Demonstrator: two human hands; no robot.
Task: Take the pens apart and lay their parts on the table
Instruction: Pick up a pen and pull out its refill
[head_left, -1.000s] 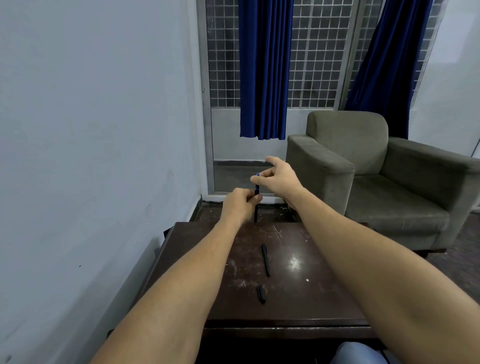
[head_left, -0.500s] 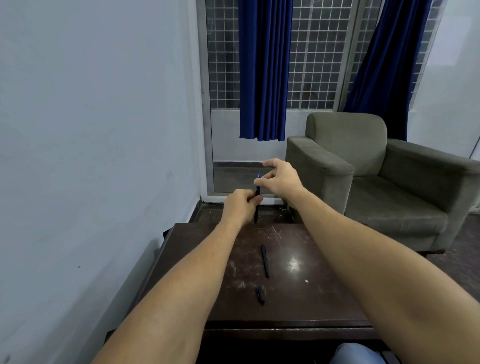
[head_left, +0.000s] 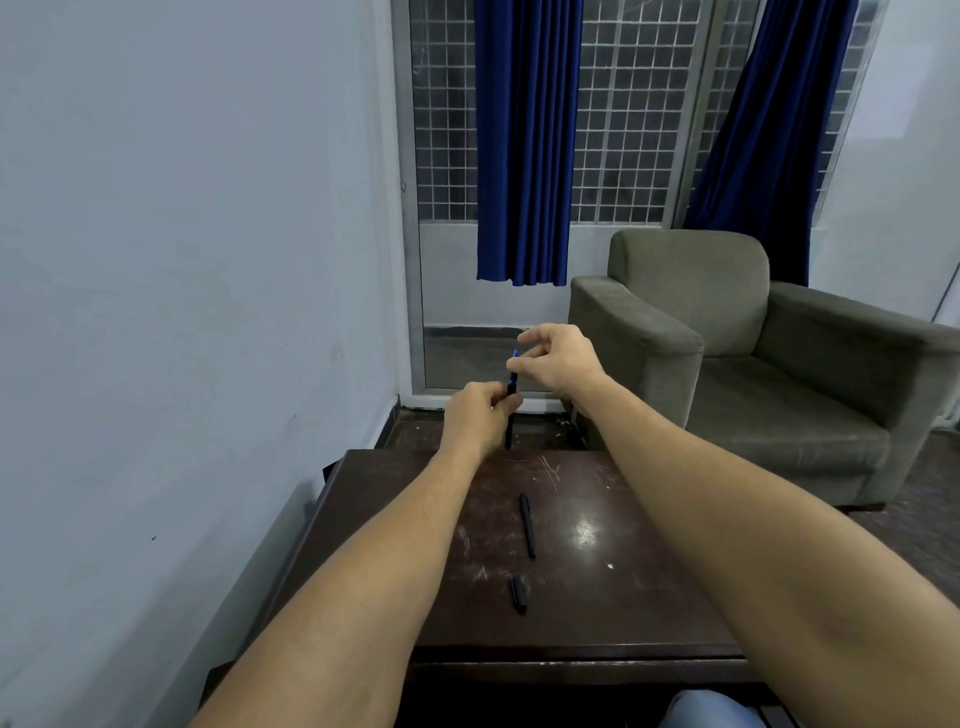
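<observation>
I hold a dark pen (head_left: 510, 415) upright above the far edge of the brown table (head_left: 623, 597). My left hand (head_left: 480, 418) is closed around its barrel. My right hand (head_left: 558, 361) pinches the pen's blue upper end (head_left: 515, 354) between thumb and fingers, the other fingers spread. On the table lie a long black pen barrel (head_left: 527, 525) near the middle and a short black cap (head_left: 518, 592) closer to me.
A grey wall runs along the table's left side. A grey-green armchair (head_left: 753, 374) stands beyond the table to the right. Blue curtains hang over a gridded window and door behind. The tabletop is scratched, with a light glare right of the barrel.
My right hand's fingers have shifted slightly on the pen's top end, index finger lifting. The left hand and the parts on the table have not moved.
</observation>
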